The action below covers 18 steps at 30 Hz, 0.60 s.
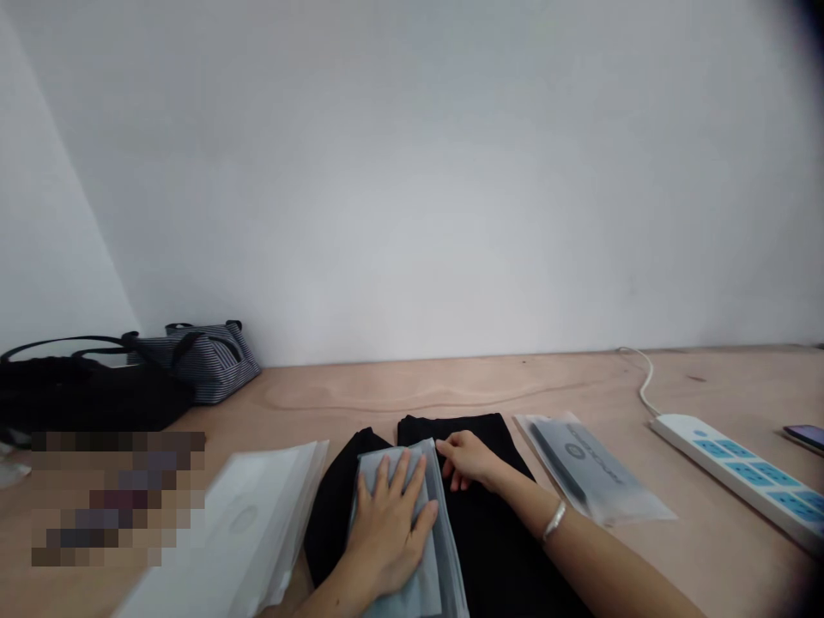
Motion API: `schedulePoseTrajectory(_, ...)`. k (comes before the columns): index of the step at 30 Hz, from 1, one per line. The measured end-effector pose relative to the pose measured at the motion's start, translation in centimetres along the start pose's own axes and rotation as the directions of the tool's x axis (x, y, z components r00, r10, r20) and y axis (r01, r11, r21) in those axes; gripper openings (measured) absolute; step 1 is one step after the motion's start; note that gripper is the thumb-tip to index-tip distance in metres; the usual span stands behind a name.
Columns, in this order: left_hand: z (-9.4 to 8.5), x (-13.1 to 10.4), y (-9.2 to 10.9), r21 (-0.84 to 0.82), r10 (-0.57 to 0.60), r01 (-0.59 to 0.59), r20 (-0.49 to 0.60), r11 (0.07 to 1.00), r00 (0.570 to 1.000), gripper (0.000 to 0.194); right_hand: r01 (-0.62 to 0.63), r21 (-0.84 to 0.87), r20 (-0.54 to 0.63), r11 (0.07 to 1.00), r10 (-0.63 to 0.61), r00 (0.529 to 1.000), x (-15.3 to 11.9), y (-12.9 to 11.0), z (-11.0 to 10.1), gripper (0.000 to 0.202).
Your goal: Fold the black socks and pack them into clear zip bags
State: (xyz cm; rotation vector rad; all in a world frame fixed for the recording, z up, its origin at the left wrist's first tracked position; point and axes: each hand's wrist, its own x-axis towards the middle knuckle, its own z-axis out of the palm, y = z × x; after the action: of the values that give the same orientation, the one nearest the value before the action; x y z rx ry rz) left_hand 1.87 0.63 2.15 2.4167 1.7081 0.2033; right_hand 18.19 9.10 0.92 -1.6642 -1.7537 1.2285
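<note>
Plastic bag (428, 568) lies directly beneath the spread left fingers (399, 476), which press flat, apparently to steady it on the black cloth (495, 549) below. Right fingers (451, 447) curl at its far corner; whether they pinch its edge, I cannot tell.

Laid out across the tabletop (412, 388), left to right: handbag (83, 395) before a second bag (222, 371) near the wall (438, 189), stacked pouches (222, 524), a zip pouch (446, 541) atop folded clothing (499, 545), a separate pouch (596, 468), power strip (740, 474), phone (806, 436).
</note>
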Motion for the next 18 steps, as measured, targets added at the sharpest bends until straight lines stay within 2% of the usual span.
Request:
schedulePoseTrajectory(3,0.1,0.0,0.0,-0.005,-0.009,0.009,-0.005,1.0,1.0,0.055,-0.054,0.059,0.007,0.997,0.054,0.999,1.6,-0.6,0.8,0.032)
schedulePoseTrajectory(8,0.3,0.0,-0.2,-0.023,0.01,-0.01,-0.028,1.0,1.0,0.053,-0.115,0.1,0.003,0.988,0.115,0.993,2.1,-1.1,1.2,0.025)
schedulePoseTrajectory(18,1.0,0.2,-0.4,-0.009,0.016,-0.017,-0.069,1.0,0.998,0.053,-0.115,0.175,0.155,0.978,0.088,0.984,-2.6,-0.1,1.0,0.021)
